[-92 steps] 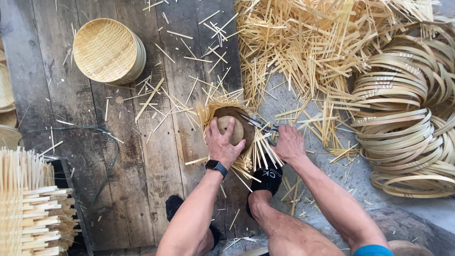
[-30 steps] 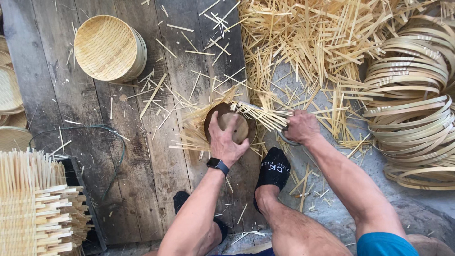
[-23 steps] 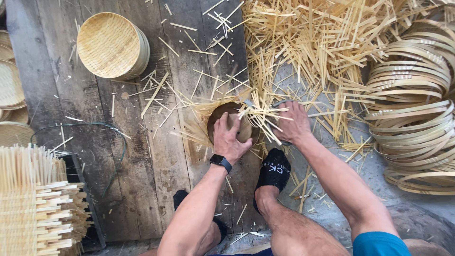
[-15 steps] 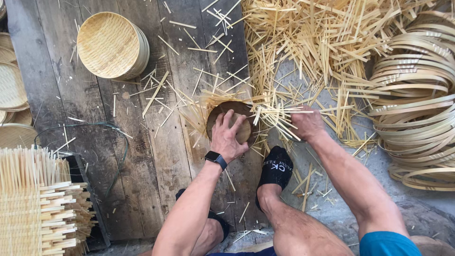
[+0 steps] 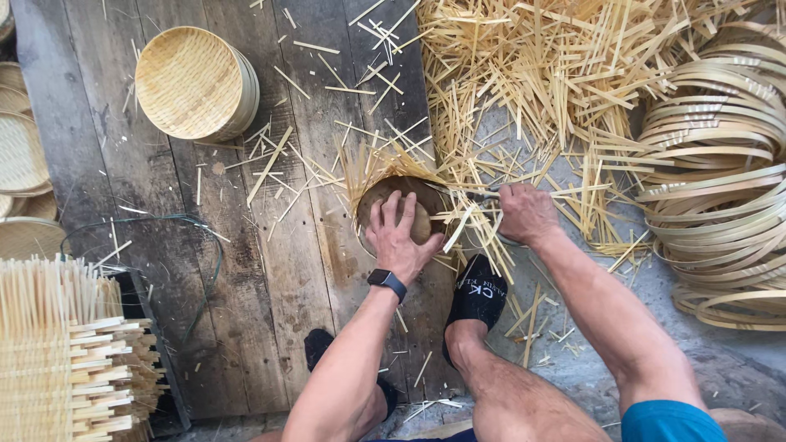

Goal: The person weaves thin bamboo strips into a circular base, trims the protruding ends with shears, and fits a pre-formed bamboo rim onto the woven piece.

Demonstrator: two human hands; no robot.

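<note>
Weathered dark floorboards (image 5: 270, 270) meet grey concrete (image 5: 573, 360), strewn with bamboo strips (image 5: 524, 74).

Pale yellow bamboo strips (image 5: 565, 74) lie heaped over grey, weathered floor planks (image 5: 270, 245). The woven basket (image 5: 192, 82) is straw-gold with a fine criss-cross pattern. A brown round disc (image 5: 422, 200) sits under the left hand (image 5: 399, 237), which wears a black watch (image 5: 386, 282). The sock (image 5: 477, 295) is black with white lettering; the shorts (image 5: 667, 421) are bright blue.

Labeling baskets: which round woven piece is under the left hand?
The brown round piece at centre, ringed by loose bamboo strips, pressed flat by the left hand. The pale finished basket at upper left lies untouched.
</note>
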